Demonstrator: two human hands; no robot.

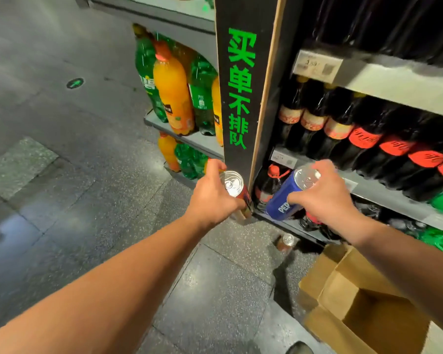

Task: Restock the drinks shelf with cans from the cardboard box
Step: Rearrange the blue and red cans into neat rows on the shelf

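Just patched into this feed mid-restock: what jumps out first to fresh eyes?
Two cans are held out at centre frame: the left hand grips a red can by the shelf-end panel, and the right hand grips a blue can tilted toward the bottom shelf. Above them, bright green characters run down the black panel. An open cardboard box sits lower right, with a lone can on the floor near it.
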